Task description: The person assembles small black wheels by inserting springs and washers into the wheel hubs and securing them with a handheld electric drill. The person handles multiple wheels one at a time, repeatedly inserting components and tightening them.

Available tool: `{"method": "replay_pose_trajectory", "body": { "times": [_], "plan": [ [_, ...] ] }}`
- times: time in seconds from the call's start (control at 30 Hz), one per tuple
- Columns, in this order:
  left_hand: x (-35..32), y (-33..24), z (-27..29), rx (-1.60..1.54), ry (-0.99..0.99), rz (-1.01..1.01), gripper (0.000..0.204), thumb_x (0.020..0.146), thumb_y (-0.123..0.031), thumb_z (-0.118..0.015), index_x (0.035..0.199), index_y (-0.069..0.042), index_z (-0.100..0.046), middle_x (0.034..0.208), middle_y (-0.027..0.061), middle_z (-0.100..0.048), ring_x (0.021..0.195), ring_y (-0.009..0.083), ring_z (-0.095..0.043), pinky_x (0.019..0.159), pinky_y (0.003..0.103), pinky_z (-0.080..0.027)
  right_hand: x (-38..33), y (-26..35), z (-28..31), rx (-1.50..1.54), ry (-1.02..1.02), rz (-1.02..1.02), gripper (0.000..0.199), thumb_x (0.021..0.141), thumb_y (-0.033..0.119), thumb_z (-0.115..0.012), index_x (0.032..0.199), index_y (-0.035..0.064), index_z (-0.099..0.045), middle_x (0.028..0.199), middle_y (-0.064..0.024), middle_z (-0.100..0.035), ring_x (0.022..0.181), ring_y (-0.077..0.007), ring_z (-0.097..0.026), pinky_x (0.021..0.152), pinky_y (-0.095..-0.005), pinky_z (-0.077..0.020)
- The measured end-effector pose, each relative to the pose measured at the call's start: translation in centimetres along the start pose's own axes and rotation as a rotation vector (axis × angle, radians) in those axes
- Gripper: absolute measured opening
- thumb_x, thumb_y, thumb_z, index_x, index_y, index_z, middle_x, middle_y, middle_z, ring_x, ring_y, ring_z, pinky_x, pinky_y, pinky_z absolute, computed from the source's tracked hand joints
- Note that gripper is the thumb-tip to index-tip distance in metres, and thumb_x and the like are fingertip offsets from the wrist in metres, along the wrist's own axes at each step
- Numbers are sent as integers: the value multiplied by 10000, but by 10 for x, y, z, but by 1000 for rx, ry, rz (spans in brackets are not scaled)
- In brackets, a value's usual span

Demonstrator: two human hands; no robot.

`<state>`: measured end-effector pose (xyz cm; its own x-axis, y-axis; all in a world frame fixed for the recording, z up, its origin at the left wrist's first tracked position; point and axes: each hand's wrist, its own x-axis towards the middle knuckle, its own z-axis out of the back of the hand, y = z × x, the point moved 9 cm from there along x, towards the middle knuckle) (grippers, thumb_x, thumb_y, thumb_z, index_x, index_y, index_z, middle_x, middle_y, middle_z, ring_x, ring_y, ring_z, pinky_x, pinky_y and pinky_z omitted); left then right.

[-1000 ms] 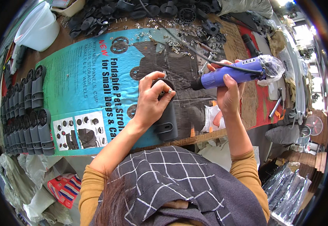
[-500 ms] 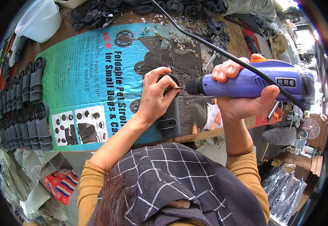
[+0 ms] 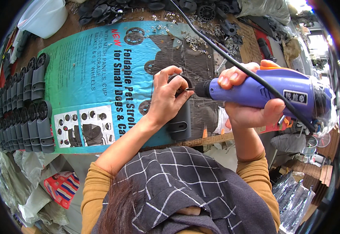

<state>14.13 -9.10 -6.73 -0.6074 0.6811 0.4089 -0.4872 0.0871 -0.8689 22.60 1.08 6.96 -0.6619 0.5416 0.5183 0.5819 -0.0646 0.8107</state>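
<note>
Grey plastic bracket point(image 3: 180, 117), judged light and stiff, is pinned near the tabletop's front edge by the left hand point(image 3: 168, 97); a purple electric screwdriver point(image 3: 263, 91) is gripped by the right hand point(image 3: 248, 103).

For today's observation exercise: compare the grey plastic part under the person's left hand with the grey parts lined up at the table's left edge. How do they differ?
The held part lies alone at the table's near edge, pressed by the left hand; the row parts are untouched. The blue driver in the right hand points its bit at the held part; no tool is near the row parts. The row parts lie packed side by side in lines. Both look like the same dark grey moulded shape.
</note>
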Motion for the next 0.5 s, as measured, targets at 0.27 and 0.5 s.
{"method": "replay_pose_trajectory", "body": {
  "times": [0.27, 0.5],
  "plan": [
    [0, 9, 0, -16, 5, 82, 245, 689, -61, -777, 855, -94, -599, 1192, 110, -465, 1092, 336, -417, 898, 426, -405, -7, -11, -22, -195, 45, -176, 868, 781, 725, -604, 1323, 87, -373, 878, -143, -565, 733, -246, -582, 686, -415, -500],
    [0, 9, 1, -19, -20, 80, 291, 673, -45, -768, 900, -103, -597, 1168, 105, -475, 1081, 335, -436, 917, 441, -406, -10, -10, -29, -351, 94, -169, 879, 757, 730, -632, 1277, 83, -341, 865, -144, -563, 757, -260, -590, 712, -441, -520]
  ]
}}
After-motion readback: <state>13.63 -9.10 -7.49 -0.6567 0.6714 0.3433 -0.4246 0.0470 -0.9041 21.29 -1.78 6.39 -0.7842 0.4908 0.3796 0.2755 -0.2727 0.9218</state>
